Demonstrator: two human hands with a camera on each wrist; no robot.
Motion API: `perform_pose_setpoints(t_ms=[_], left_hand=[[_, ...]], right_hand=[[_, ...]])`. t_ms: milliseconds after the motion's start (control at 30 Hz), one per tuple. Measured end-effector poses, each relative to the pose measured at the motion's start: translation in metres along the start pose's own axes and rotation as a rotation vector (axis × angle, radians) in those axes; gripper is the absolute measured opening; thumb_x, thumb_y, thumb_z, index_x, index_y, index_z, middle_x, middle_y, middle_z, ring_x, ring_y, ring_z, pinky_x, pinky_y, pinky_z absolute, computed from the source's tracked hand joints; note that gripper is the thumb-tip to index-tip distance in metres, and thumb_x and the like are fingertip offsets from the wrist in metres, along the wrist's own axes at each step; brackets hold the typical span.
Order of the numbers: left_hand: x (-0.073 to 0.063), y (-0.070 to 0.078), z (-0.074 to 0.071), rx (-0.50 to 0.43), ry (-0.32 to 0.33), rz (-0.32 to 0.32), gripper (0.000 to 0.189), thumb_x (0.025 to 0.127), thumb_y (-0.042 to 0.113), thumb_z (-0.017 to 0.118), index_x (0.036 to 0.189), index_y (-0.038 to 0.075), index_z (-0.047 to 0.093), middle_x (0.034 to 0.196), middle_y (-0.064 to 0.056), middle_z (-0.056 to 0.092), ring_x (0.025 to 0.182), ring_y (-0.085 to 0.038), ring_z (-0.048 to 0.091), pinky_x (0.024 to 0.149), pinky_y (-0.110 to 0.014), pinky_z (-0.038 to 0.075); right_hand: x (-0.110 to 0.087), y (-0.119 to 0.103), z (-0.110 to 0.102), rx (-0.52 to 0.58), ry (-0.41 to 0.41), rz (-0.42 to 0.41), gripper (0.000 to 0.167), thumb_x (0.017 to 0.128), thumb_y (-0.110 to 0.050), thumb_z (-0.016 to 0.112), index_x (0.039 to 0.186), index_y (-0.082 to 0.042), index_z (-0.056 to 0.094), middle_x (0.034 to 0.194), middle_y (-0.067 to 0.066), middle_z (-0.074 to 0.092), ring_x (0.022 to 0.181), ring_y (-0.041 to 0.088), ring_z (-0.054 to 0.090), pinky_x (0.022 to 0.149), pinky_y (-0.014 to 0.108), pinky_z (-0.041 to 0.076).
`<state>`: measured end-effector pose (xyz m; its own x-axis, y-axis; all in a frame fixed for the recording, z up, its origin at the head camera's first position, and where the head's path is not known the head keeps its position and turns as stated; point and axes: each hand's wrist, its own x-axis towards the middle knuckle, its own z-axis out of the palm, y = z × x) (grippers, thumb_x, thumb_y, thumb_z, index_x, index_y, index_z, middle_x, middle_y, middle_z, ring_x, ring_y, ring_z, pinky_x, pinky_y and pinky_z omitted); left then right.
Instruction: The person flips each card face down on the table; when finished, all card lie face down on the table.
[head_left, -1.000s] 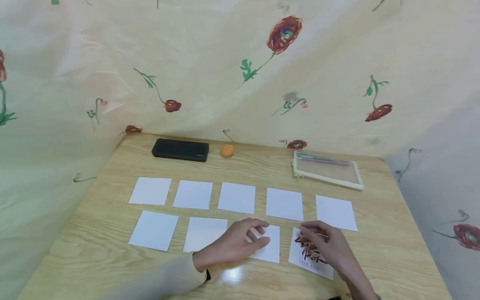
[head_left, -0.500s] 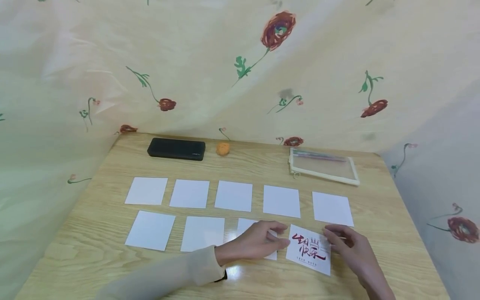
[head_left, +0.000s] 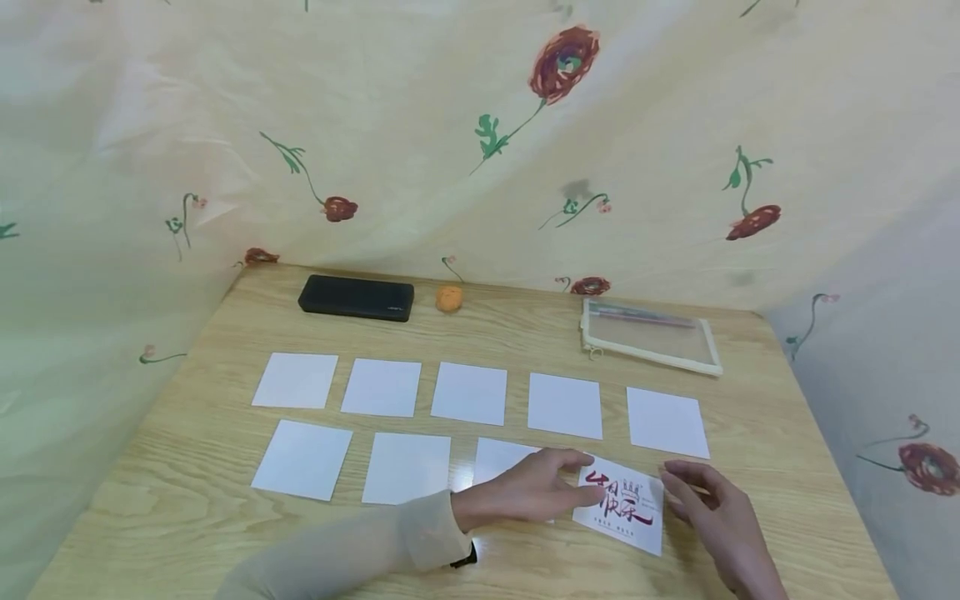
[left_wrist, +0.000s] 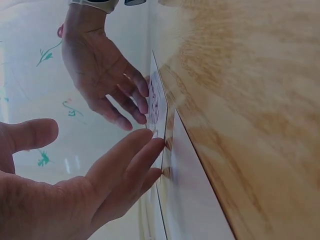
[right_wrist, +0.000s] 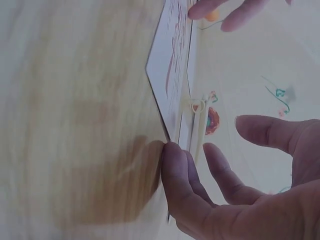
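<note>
A square white card [head_left: 622, 521] with red printed characters lies on the wooden table, between my two hands. From its left side, my left hand [head_left: 536, 487] reaches over the upper left part. The left wrist view has that hand's fingers [left_wrist: 135, 165] fairly straight at the card, with the thumb well apart. Beside the card's right edge is my right hand [head_left: 716, 521]. In the right wrist view its fingertips [right_wrist: 175, 157] touch the card's edge, low by the tabletop, while the thumb stays away. Under the left forearm, a blank white card [head_left: 498, 454] is partly covered.
Several blank white cards [head_left: 468, 393] lie face down or unprinted in two rows. Behind them are a black case [head_left: 356, 297], a small orange ball-like thing [head_left: 449, 298] and a clear zip pouch [head_left: 648, 333] with pens inside. A flowered curtain [head_left: 420, 142] borders the table.
My left hand has moved right, from the neighbouring blank card to the printed card. My right hand has shifted right, off the printed face to its right edge.
</note>
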<state>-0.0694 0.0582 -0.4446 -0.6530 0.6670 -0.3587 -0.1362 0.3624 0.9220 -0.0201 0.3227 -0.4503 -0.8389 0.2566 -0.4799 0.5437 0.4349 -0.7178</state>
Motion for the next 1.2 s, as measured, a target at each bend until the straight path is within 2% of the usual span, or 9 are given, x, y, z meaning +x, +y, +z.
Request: perform_pose_setpoints(t_ms=[367, 667, 767, 933, 1000, 1100, 1200], left_hand=[[0.001, 0.002, 0.002, -0.027, 0.008, -0.022, 0.052, 0.102, 0.041, 0.066, 0.149, 0.019, 0.058, 0.155, -0.009, 0.056, 0.117, -0.015, 0.072, 0.101, -0.033, 0.057], [0.0, -0.003, 0.007, -0.089, 0.023, 0.014, 0.053, 0.103, 0.035, 0.066, 0.149, 0.011, 0.057, 0.155, -0.008, 0.056, 0.116, -0.015, 0.074, 0.098, -0.028, 0.058], [-0.002, -0.004, 0.009, -0.104, 0.011, 0.034, 0.053, 0.103, 0.031, 0.065, 0.149, 0.008, 0.055, 0.155, -0.01, 0.056, 0.119, -0.017, 0.073, 0.094, -0.026, 0.059], [-0.003, -0.005, 0.01, -0.068, 0.014, 0.049, 0.053, 0.103, 0.033, 0.066, 0.15, 0.011, 0.055, 0.152, -0.014, 0.059, 0.119, -0.017, 0.073, 0.091, -0.024, 0.059], [-0.004, -0.004, 0.01, -0.055, 0.018, 0.048, 0.053, 0.103, 0.033, 0.066, 0.15, 0.013, 0.055, 0.153, -0.014, 0.058, 0.118, -0.015, 0.073, 0.091, -0.024, 0.059], [-0.004, -0.004, 0.01, -0.058, 0.01, 0.054, 0.053, 0.103, 0.033, 0.066, 0.15, 0.014, 0.054, 0.15, -0.014, 0.059, 0.118, -0.014, 0.073, 0.092, -0.024, 0.058], [-0.005, -0.003, 0.01, -0.079, -0.002, 0.063, 0.054, 0.103, 0.033, 0.066, 0.152, 0.013, 0.052, 0.15, -0.013, 0.06, 0.117, -0.013, 0.073, 0.091, -0.023, 0.058]], right_hand=[[0.0, 0.0, 0.008, 0.074, 0.026, 0.002, 0.055, 0.109, -0.032, 0.055, 0.153, -0.001, 0.043, 0.158, 0.021, 0.045, 0.094, -0.023, 0.051, 0.091, 0.016, 0.059], [0.002, -0.001, 0.007, 0.127, 0.018, 0.018, 0.054, 0.109, -0.029, 0.054, 0.153, -0.001, 0.042, 0.159, 0.019, 0.042, 0.095, -0.022, 0.051, 0.093, 0.017, 0.058], [0.003, -0.002, 0.005, 0.153, 0.024, 0.014, 0.053, 0.109, -0.028, 0.055, 0.152, 0.001, 0.043, 0.15, 0.013, 0.05, 0.097, -0.021, 0.053, 0.093, 0.017, 0.059], [0.001, 0.0, -0.003, 0.2, 0.019, -0.037, 0.055, 0.106, -0.033, 0.062, 0.147, 0.002, 0.048, 0.121, -0.014, 0.062, 0.1, -0.013, 0.063, 0.09, 0.017, 0.059], [0.001, 0.002, -0.008, 0.26, -0.008, -0.058, 0.054, 0.104, -0.033, 0.065, 0.144, 0.0, 0.048, 0.114, -0.021, 0.063, 0.1, -0.01, 0.066, 0.09, 0.017, 0.059], [0.001, 0.004, -0.014, 0.376, -0.054, -0.08, 0.045, 0.104, -0.028, 0.066, 0.14, -0.004, 0.05, 0.11, -0.025, 0.068, 0.101, -0.006, 0.069, 0.09, 0.017, 0.059], [0.002, 0.006, -0.016, 0.465, -0.108, -0.088, 0.034, 0.106, -0.021, 0.063, 0.135, -0.009, 0.053, 0.109, -0.021, 0.072, 0.103, -0.003, 0.07, 0.091, 0.019, 0.06]])
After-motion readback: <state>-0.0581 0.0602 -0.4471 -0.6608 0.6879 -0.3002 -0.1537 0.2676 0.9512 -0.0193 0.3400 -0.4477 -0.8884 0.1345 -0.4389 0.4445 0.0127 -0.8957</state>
